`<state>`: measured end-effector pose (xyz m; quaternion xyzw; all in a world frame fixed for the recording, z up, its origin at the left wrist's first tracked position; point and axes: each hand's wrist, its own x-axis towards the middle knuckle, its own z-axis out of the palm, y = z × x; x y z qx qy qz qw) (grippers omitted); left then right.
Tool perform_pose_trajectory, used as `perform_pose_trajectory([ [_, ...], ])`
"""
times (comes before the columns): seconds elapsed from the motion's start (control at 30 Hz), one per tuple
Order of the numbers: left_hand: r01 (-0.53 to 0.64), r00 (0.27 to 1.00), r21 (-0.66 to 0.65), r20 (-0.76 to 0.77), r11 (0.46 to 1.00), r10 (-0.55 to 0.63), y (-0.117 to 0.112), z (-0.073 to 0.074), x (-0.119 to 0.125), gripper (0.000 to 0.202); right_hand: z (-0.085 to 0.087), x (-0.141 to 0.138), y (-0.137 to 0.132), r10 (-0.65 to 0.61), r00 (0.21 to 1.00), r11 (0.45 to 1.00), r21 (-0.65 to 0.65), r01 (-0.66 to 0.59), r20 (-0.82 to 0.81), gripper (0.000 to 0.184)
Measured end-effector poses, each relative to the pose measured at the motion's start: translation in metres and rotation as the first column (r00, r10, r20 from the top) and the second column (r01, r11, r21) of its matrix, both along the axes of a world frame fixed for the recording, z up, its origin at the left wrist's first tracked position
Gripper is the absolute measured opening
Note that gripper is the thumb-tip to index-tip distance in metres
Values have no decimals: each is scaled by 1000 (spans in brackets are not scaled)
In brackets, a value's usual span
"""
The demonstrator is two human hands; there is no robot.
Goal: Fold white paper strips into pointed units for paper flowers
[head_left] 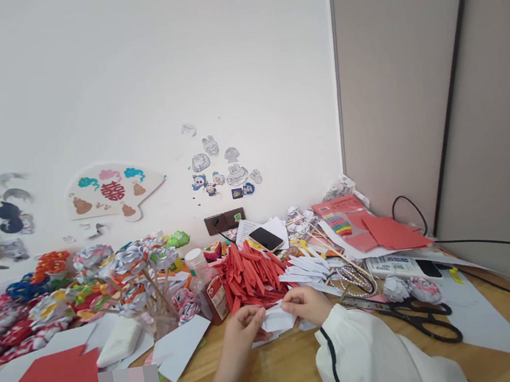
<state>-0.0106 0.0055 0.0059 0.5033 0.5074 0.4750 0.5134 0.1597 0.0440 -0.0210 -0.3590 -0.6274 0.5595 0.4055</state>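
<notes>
Between my two hands is a small piece of folded white paper (278,320), held just above the front of the wooden table. My left hand (246,326) pinches its left end between thumb and fingers. On the opposite end, my right hand (309,304) grips the upper right edge with closed fingertips. Right behind the hands lies a heap of folded red paper strips (251,277), and beside it a pile of folded white paper strips (306,271). Black-handled scissors (420,318) rest on the table to the right of my right hand.
Paper flowers on sticks (127,267) crowd the left side, near a clear jar (197,267). A phone (266,239) lies behind the red heap. Red paper sheets (392,231) and a black cable (496,238) are at the right. The wall (235,60) closes the table's back.
</notes>
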Motion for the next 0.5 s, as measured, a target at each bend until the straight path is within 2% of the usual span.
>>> perform_pose_trajectory([
  [0.2,24,999,26,-23,999,-23,2,-5,-3,33,1,2,0,16,1000,999,-31,-16,-8,40],
  [0.5,49,997,25,-66,999,-47,0,-1,-3,32,1,5,1,36,999,999,19,-36,16,34],
])
